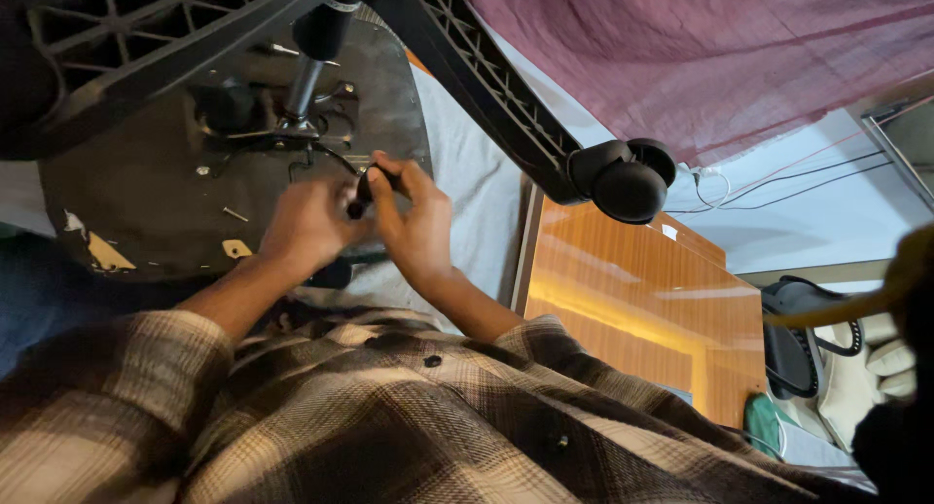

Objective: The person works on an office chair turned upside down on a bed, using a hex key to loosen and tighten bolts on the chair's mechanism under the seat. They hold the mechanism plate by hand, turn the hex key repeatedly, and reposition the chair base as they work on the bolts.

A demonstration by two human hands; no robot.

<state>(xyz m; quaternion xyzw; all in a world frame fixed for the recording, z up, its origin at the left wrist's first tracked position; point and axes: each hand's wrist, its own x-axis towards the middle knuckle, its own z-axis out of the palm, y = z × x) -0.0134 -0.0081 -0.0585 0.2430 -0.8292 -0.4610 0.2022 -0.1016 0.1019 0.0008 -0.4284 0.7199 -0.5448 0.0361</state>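
Lying overturned: office chair, round seat underside (146,202) facing up, gas column (304,81) rising at centre, ribbed base legs (486,86) spreading overhead, twin castor (628,181) at one tip. Likely heavy, rigid, awkward; best gripped by legs or column. Just beside column foot: small black lever knob (375,185), hard, probably light, possibly slick. Left hand (306,227) closed on knob; right hand (418,222) pinching same knob, fingers narrow.

A maroon cloth (720,56) hangs above an orange wooden cabinet (642,309) — cables (778,178) run along the pale wall (827,222) behind — beside 1 black chair (793,348).
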